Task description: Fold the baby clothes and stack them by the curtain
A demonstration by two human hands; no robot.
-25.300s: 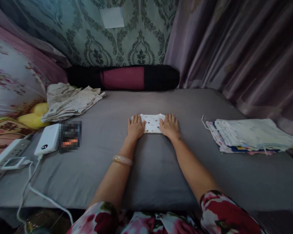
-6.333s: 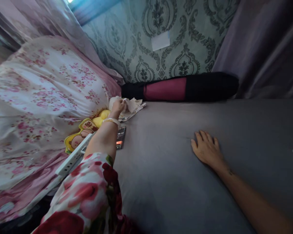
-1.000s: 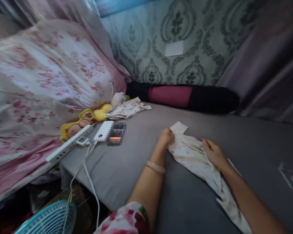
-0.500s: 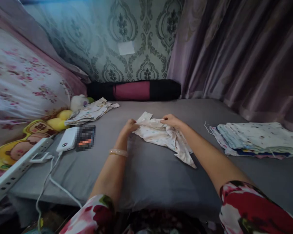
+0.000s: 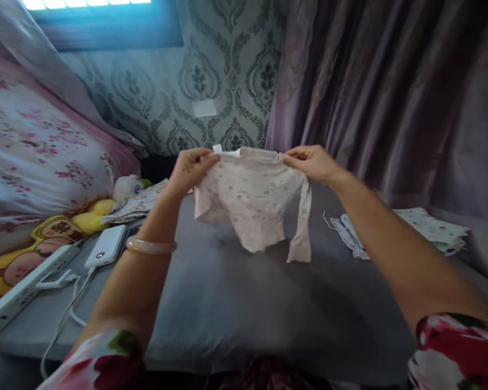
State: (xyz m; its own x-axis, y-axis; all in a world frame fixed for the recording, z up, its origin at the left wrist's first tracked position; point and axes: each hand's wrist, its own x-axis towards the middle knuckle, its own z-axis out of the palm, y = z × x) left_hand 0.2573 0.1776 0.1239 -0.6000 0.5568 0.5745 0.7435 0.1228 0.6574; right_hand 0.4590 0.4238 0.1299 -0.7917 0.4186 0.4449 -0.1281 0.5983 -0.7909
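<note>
A small, pale long-sleeved baby shirt [image 5: 256, 195] with a tiny print hangs in the air above the grey bed sheet [image 5: 228, 303]. My left hand [image 5: 193, 169] pinches it at one shoulder, beside a white tag. At the other shoulder my right hand [image 5: 311, 162] grips the cloth between thumb and fingers. The neckline lies stretched between the two hands, and one sleeve dangles on the right. The lower part of the shirt is slightly blurred.
Folded clothes [image 5: 429, 227] lie at the right, partly behind my right arm. More printed clothes [image 5: 136, 205] rest at the left near plush toys [image 5: 101, 208]. A white power bank [image 5: 106, 246], cables and a power strip [image 5: 28, 287] line the left edge.
Both hands have risen and spread apart, lifting the shirt off the bed. It was bunched on the sheet and now hangs unfolded. The view has tilted upward.
</note>
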